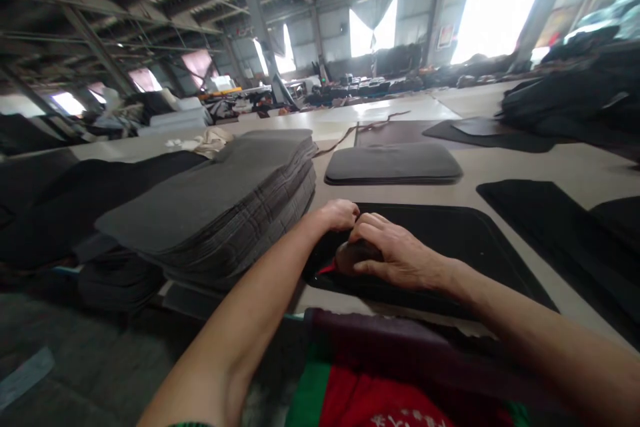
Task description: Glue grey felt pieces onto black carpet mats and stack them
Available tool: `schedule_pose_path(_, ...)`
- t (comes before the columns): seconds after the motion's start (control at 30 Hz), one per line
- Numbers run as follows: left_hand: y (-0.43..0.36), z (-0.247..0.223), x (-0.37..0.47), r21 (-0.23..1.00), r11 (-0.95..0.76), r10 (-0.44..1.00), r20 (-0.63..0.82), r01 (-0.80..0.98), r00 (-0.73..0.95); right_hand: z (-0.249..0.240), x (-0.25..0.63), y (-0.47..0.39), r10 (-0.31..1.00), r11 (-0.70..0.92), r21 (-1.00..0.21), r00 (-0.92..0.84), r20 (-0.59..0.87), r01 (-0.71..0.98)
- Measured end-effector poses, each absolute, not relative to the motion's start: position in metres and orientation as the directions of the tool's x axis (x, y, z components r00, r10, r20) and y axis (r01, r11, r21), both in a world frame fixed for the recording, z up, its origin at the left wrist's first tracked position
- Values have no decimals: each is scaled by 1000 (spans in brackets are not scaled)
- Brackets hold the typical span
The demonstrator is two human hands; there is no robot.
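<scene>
A black flat panel (pixel 440 233) with rounded corners lies on the table in front of me. My right hand (pixel 395 250) is wrapped round a dark, rounded object (pixel 350 257) with a red part (pixel 326 269) pointing left, low over the panel's left end. What kind of object it is, I cannot tell. Just beyond it, my left hand (pixel 341 215) rests at the panel's far left corner with its fingers curled down. Whatever those fingers grip is hidden, and the two hands nearly touch.
To the left rises a tall stack of grey sheets (pixel 240 167). A short pile of grey panels (pixel 395 163) lies behind the black panel. Black pieces (pixel 555 220) lie at the right, with a heap of dark material (pixel 575 97) farther back. The table's front edge is close to my body.
</scene>
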State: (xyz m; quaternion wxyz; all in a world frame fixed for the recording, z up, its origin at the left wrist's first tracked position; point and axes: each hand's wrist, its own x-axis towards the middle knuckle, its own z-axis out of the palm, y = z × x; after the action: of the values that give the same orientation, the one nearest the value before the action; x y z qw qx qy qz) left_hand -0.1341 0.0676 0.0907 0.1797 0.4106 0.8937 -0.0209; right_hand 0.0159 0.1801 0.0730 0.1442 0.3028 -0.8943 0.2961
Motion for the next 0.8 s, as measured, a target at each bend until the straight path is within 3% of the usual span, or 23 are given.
schedule_pose_path(0.17, 64, 88, -138, 173, 676, 732, -268, 716, -626, 60, 25, 197, -315, 664, -534, -843, 435, -523)
schedule_pose_path(0.27, 55, 87, -136, 225, 666, 743, -104, 712, -662, 54, 39, 224, -10, 615, -734, -935, 356, -286)
schedule_pose_path(0.37, 40, 86, -119, 282, 644, 692, 182, 712, -698, 51, 53, 260, 351, 307, -951, -922, 161, -49)
schedule_pose_path(0.43, 27, 81, -98, 322, 604, 637, 354, 729, -685, 51, 60, 285, 489, 31, -998, -870, 66, -59)
schedule_pose_path(0.5, 11, 69, -74, 349, 534, 619, 460, 770, -637, 53, 62, 309, 578, -213, -962, -816, 15, -168)
schedule_pose_path(0.6, -12, 42, -38, 337, 404, 640, 561, 851, -526, 59, 63, 338, 680, -499, -790, -726, -101, -356)
schedule_pose_path(0.67, -26, 24, -20, 286, 310, 645, 638, 907, -421, 64, 61, 351, 728, -573, -677, -667, -161, -462)
schedule_pose_path(0.8, -45, 2, -7, 186, 285, 659, 674, 940, -333, 74, 56, 367, 763, -582, -560, -635, -124, -590)
